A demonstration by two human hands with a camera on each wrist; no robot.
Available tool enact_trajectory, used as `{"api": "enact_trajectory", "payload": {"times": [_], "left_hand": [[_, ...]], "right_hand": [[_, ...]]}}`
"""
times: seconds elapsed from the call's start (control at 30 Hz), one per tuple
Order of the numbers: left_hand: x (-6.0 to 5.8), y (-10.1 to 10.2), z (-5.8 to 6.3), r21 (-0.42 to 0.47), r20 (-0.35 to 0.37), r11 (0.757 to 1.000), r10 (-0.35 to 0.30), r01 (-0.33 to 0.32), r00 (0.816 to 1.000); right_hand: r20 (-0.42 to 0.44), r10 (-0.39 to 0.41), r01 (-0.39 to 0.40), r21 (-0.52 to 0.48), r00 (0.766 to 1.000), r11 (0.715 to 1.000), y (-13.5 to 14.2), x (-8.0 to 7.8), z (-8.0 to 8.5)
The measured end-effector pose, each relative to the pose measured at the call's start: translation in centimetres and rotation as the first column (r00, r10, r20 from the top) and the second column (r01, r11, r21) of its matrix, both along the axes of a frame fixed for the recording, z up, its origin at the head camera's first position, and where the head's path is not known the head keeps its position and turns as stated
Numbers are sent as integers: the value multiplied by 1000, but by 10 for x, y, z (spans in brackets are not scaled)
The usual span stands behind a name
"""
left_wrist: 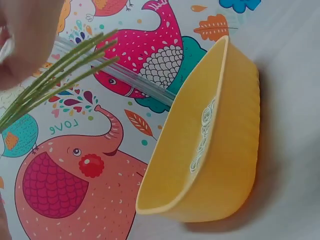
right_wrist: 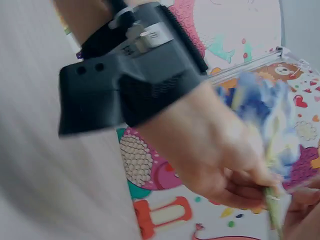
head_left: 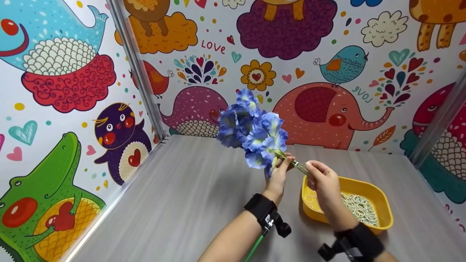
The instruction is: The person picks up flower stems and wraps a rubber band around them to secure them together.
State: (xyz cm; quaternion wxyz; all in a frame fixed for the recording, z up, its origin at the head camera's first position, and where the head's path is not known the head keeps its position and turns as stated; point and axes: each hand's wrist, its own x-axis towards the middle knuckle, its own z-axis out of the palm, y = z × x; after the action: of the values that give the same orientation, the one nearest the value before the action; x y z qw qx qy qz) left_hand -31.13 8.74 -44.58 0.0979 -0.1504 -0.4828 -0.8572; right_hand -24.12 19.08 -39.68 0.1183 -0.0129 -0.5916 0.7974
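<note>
A bunch of blue artificial flowers point(head_left: 260, 131) tilts to the upper left over the table. My left hand point(head_left: 278, 178) grips its green stems point(left_wrist: 55, 80) just below the blooms; the right wrist view shows its fingers point(right_wrist: 245, 195) wrapped round them. A pale rubber band point(head_left: 296, 164) circles the stems between the two hands. My right hand point(head_left: 324, 182) is beside the lower stems, thumb and forefinger pinched together at the band. In the left wrist view the stem ends stick out free past the right hand point(left_wrist: 30, 40). The right fingertips are partly hidden there.
A yellow basin point(head_left: 384, 203) stands on the grey table point(head_left: 174, 203) under my right hand, with many pale rubber bands point(head_left: 360, 209) in it. Printed cartoon panels point(head_left: 218, 69) wall in the table at the back and sides. A green cable point(head_left: 254, 248) runs from the left wrist strap.
</note>
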Motion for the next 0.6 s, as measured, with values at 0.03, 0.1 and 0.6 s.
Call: {"api": "enact_trajectory", "payload": {"times": [0.03, 0.1, 0.6], "left_hand": [[0, -1, -1, -19, -3, 1000, 5, -5, 1000], [1, -4, -1, -66, -20, 997, 25, -26, 999], [6, -17, 27, -212, 76, 964, -147, 160, 986]], "right_hand": [[29, 47, -48, 50, 998, 998, 5, 2, 3], [86, 111, -126, 200, 990, 972, 16, 6, 10], [9, 354, -267, 674, 935, 689, 85, 16, 7]]}}
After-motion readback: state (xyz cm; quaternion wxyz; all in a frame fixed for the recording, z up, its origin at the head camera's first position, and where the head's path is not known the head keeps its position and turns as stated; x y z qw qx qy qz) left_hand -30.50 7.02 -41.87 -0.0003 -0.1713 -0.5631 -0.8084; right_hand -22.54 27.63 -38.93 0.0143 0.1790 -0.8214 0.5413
